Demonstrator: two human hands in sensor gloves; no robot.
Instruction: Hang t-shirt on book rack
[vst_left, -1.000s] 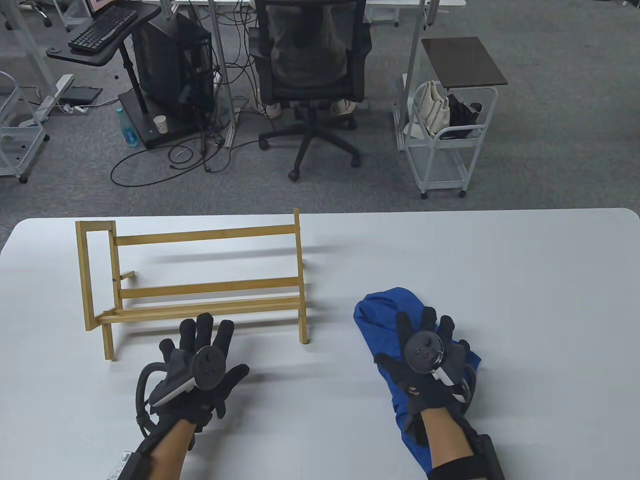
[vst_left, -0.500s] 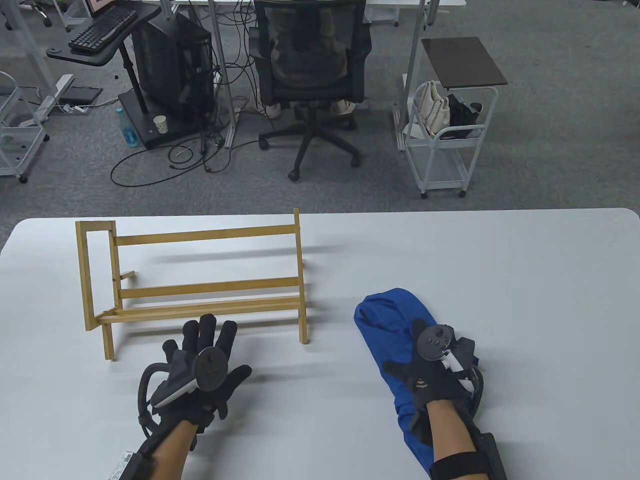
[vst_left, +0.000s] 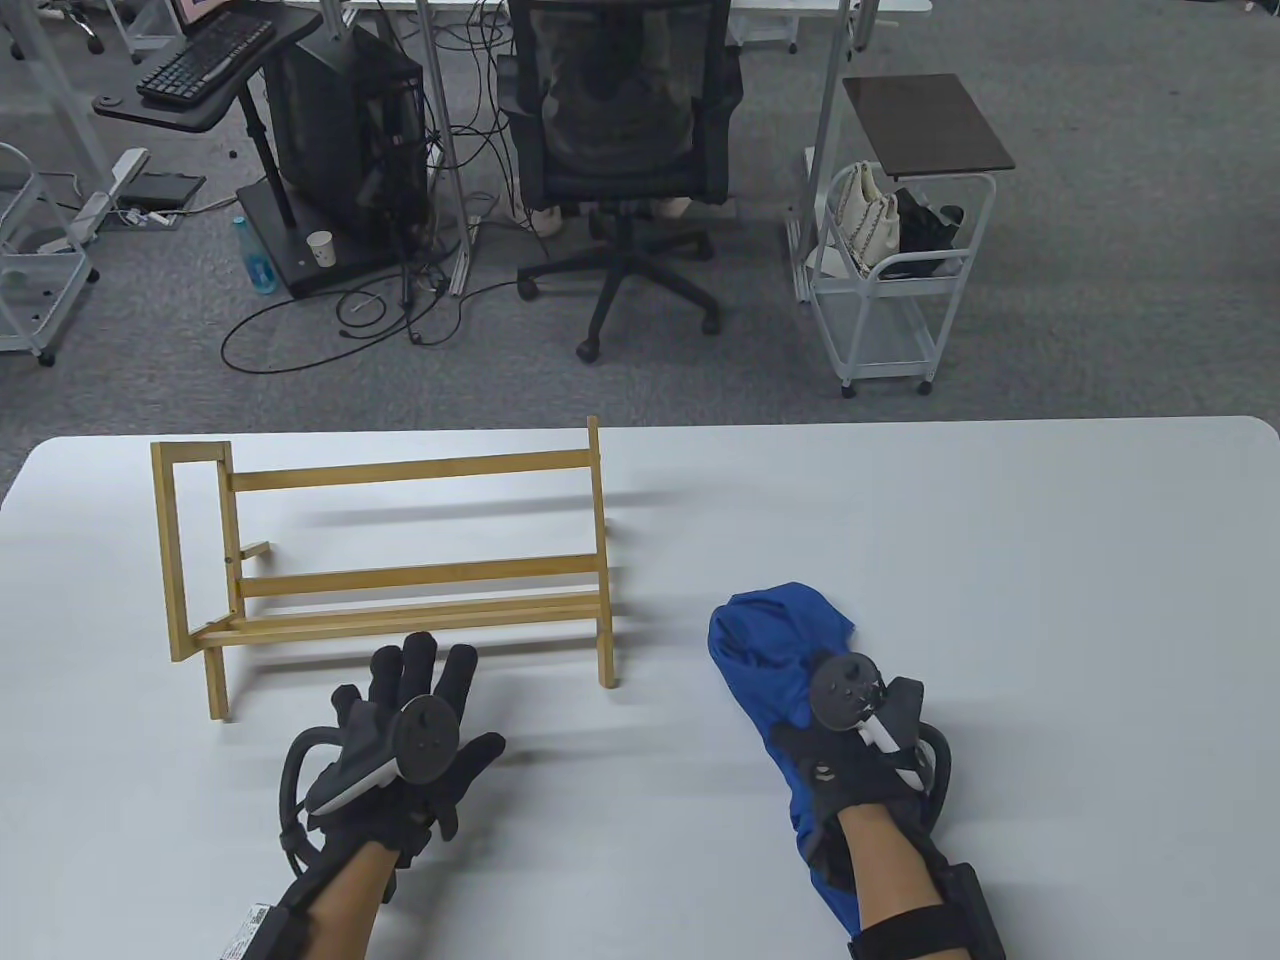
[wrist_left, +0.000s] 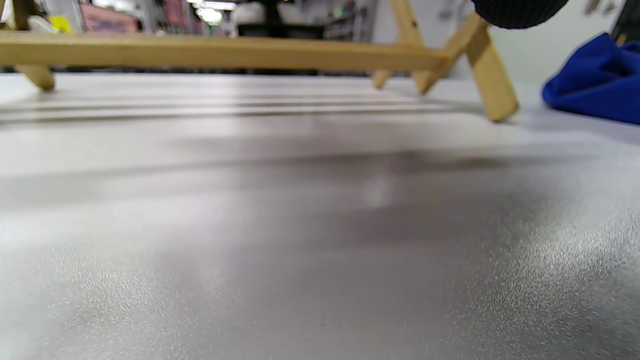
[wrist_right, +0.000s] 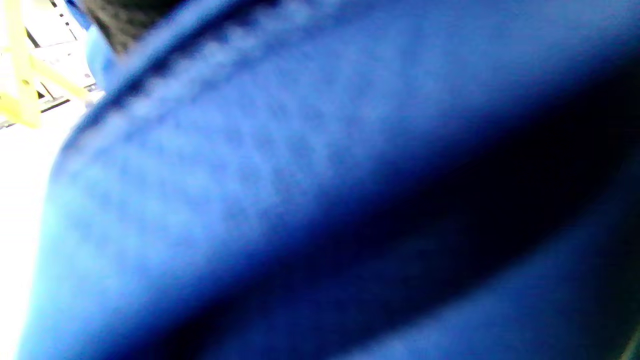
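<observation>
Carpet (vst_left: 1100, 300) grey beyond white table (vst_left: 1000, 550)—office chair (vst_left: 625, 150) behind; cart (vst_left: 885, 290) nearby.

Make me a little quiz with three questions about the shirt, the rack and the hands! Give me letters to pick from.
1. Where is the shirt?
A. hanging on the rack
B. on the table, right of the rack
C. on the floor

2. What colour is the shirt?
A. red
B. green
C. blue

3. What is the left hand doing?
A. holding nothing, fingers spread
B. gripping the rack
C. holding the shirt

Answers: B, it lies bunched on the table beside the rack; C, the cloth is blue; A, it is open before the rack while the right hand grips the shirt.
</observation>
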